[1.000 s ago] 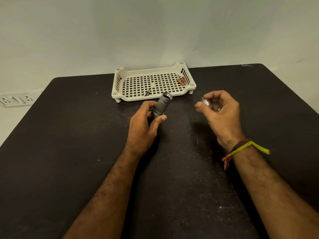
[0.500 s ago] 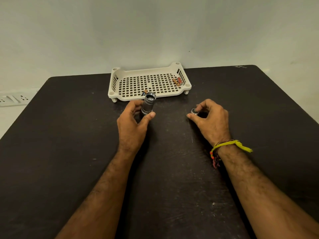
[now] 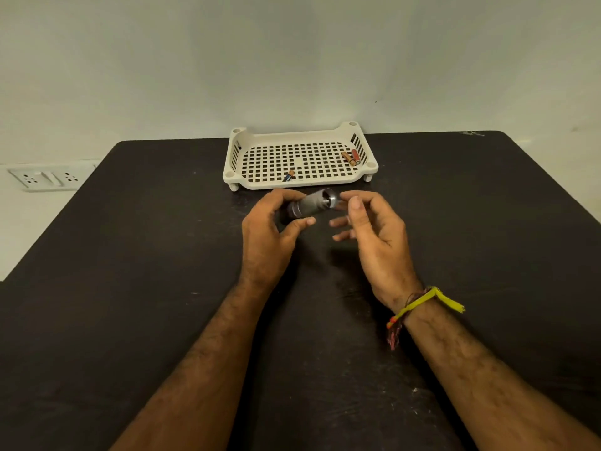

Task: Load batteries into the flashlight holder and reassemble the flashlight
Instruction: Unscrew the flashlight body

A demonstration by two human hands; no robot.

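The left hand (image 3: 270, 236) grips the silver flashlight body (image 3: 312, 206) between thumb and curled fingers, holding it above the black worktop (image 3: 146, 288) just in front of the tray. The tube lies nearly level, tilted a little upward toward the right, with its open end facing the right hand (image 3: 370, 232). That end looks dark inside; whether anything sits in it cannot be told.

The right hand is half open, palm turned toward the left hand, fingers loosely spread. Its thumb and forefinger reach up to the mouth of the tube — touching it or just short of it, the blur does not let one say. Nothing can be made out in this hand's grasp. A yellow thread band (image 3: 422, 301) with red and dark strands circles the right wrist.

Beyond the hands, a cream perforated tray (image 3: 292, 185) stands on short feet at the far side of the worktop, near the wall. Inside it, one dark battery with a copper-coloured end (image 3: 288, 175) lies close to the front rim, left of centre. Two more batteries (image 3: 352, 157) — one orange-brown, one red — lie side by side, touching, in the right rear corner.

Off the worktop's left edge, a white socket plate (image 3: 48, 180) is set in the pale surface.
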